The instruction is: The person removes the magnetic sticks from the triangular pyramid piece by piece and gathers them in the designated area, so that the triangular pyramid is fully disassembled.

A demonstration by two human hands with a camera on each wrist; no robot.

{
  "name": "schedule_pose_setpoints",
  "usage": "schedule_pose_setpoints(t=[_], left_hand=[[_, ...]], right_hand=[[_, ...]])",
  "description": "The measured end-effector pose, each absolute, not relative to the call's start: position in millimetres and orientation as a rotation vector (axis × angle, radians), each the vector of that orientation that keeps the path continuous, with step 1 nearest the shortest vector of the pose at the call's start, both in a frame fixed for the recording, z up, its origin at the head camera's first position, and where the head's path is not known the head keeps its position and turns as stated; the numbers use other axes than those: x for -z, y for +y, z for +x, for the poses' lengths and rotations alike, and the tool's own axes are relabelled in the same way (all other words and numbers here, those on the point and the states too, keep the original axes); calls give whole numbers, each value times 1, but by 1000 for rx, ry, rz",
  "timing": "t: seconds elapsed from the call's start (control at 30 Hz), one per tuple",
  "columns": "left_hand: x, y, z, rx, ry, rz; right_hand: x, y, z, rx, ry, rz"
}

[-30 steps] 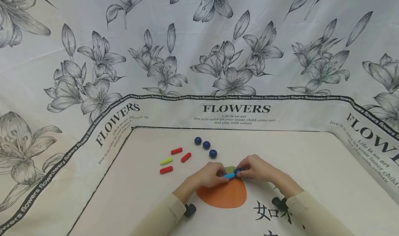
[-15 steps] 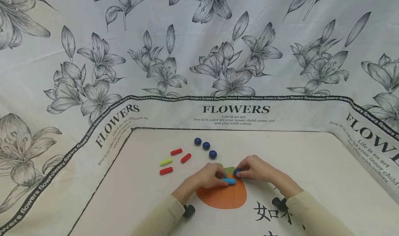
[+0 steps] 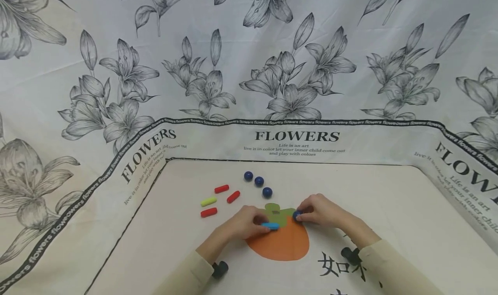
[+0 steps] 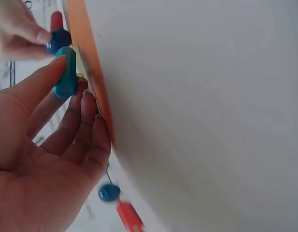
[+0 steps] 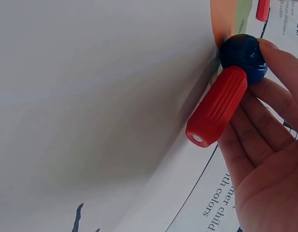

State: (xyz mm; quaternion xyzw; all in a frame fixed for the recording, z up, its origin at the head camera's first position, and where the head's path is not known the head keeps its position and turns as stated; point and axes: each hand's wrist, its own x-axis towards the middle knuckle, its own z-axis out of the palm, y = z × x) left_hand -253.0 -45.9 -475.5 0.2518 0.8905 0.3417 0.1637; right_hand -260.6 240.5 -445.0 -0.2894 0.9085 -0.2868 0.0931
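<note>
My left hand [image 3: 246, 224] pinches a short light blue rod [image 3: 271, 226] between thumb and fingers, over the printed orange fruit. In the left wrist view that rod [image 4: 66, 72] stands out past the thumb tip, its other fingers loosely bent. My right hand [image 3: 322, 211] holds a dark blue ball [image 3: 297, 216] at the fruit's upper right edge. A ribbed red rod [image 5: 217, 108] is joined to that ball [image 5: 243, 55] in the right wrist view; in the head view it is hidden. A gap separates the blue rod from the ball.
Beyond the left hand lie several loose pieces: three dark blue balls [image 3: 259, 181], red rods [image 3: 221, 189] and a yellow-green rod [image 3: 209, 201]. The tabletop cloth [image 3: 155, 243] bears an orange fruit print [image 3: 284, 245] and black characters [image 3: 332, 264]. A flowered curtain [image 3: 218, 143] rises behind.
My left hand has drawn the light blue rod away from the ball, first toward me and then to the left. The right hand has stayed in place with its ball.
</note>
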Motion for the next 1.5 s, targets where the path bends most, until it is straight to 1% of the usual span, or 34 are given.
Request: schedule_pose_setpoints(t=[0.3, 0.53, 0.9, 1.1, 1.37, 1.43, 1.5], left_hand=[[471, -105, -245, -1043, 2585, 586], [475, -134, -245, -1020, 2688, 507], [477, -140, -249, -939, 2835, 247], [475, -141, -250, -879, 2853, 237], [471, -143, -246, -882, 2854, 278], [469, -143, -245, -883, 2851, 274], [468, -143, -244, -880, 2853, 264]], right_hand=[[443, 240, -261, 853, 2693, -844], [445, 239, -261, 855, 2687, -846], [444, 239, -260, 857, 2680, -834], [440, 237, -259, 786, 2726, -778], [440, 234, -259, 574, 2854, -523], [439, 235, -258, 562, 2859, -519], [437, 237, -256, 576, 2852, -576]])
